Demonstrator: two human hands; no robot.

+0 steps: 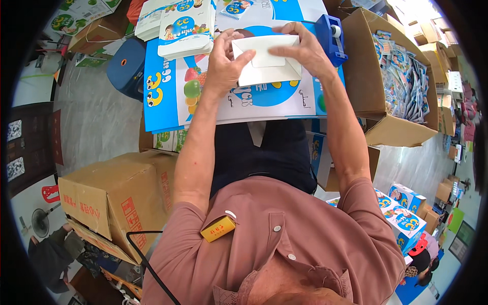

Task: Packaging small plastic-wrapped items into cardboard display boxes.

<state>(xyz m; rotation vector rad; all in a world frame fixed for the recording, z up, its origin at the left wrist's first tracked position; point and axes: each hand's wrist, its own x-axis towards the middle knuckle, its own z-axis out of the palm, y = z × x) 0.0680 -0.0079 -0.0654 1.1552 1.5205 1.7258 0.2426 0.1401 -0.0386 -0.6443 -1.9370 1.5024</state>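
Between my hands is a small white carton [262, 55], its plain white side and a folded flap facing up. My left hand [227, 63] grips its left edge, with the thumb lying on top. My right hand [307, 53] is closed round the right edge. Its thumb, slightly blurred, lies over the flap. Beneath the carton is a work surface covered with a blue and white printed sheet [168, 104]. A stack of flat printed cartons [185, 33] lies beside my left hand. Past my right hand stands a blue tape dispenser [331, 39] with a clear roll.
At the right, an open cardboard box [363, 66] holds many small printed packets [401, 76]. A blue stool [124, 68] stands left of the work surface. Large brown boxes [124, 195] sit at the lower left. Finished-looking printed boxes [404, 218] are stacked at the lower right.
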